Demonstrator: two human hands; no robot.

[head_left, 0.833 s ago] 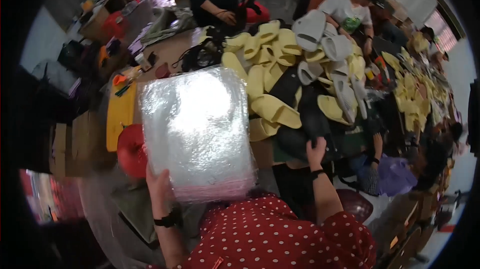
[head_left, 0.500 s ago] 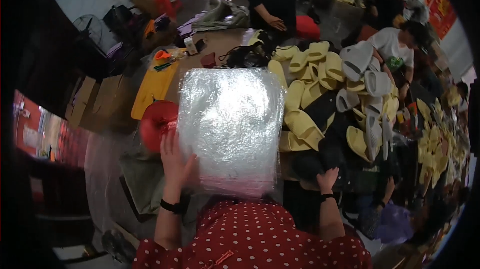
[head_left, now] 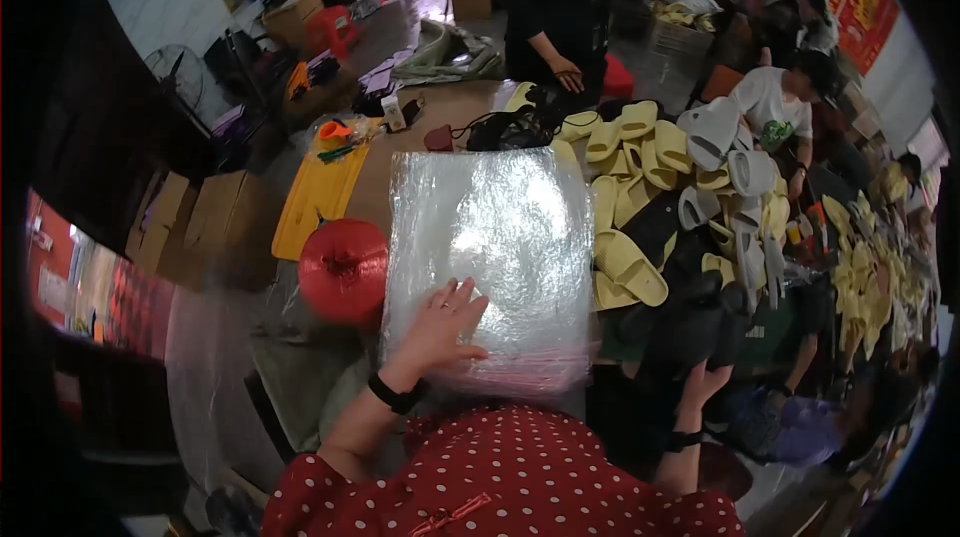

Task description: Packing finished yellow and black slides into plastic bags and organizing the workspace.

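The stack of clear plastic bags [head_left: 510, 247] is lying on the desk [head_left: 450, 105], left of the black slippers [head_left: 682, 332]; the left hand [head_left: 438, 331] is lying over its near end, fingers spread wide, while the right hand [head_left: 706, 384] is meeting the slippers, grip impossible to tell. The step seems to be separating 1 bag, so the next move is calling for pinching its edge

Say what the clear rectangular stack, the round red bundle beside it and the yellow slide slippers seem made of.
Clear rectangular stack: likely thin plastic film, glossy, given bright glare and fine wrinkles.
Round red bundle: perhaps plastic twine or film, satin by its soft highlights; unsure which.
Yellow slide slippers: probably moulded foam or rubber, matte, from soft shading and thick straps.
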